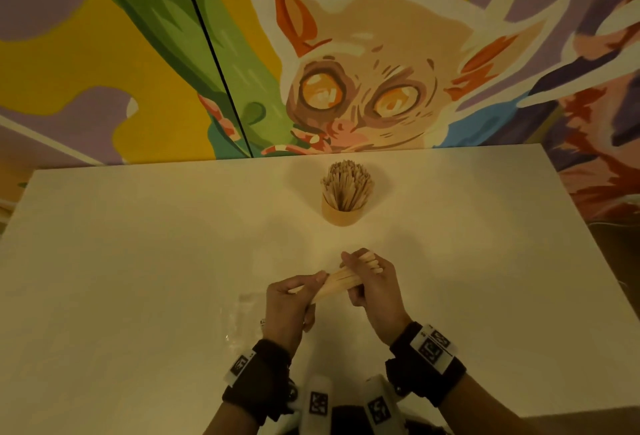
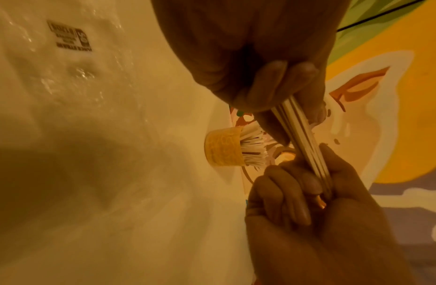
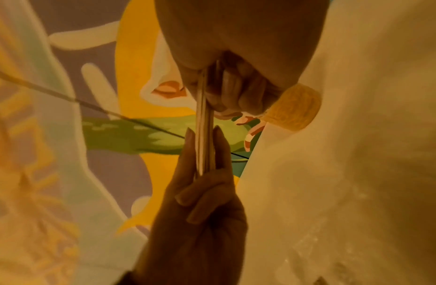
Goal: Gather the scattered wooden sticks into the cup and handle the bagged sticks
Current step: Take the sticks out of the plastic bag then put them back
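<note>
Sticks [image 1: 341,281] in a bundle, left hand [image 1: 291,303] pinching one end, right hand [image 1: 372,284] wrapped round the other, above the tabletop [image 1: 138,261]; cup [image 1: 342,211] behind is packed.

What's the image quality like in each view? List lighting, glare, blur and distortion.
Head view: dim warm yellow light, wide-angle bend in the table edges, soft shadows around the cup. Left wrist view: glare specks on the clear plastic bag, its label blurred, left hand dark. Right wrist view: soft throughout, mural smeared, right hand underexposed.

Dim warm yellow light, soft shadows, blurry wrist views, wide-angle edge distortion
</note>
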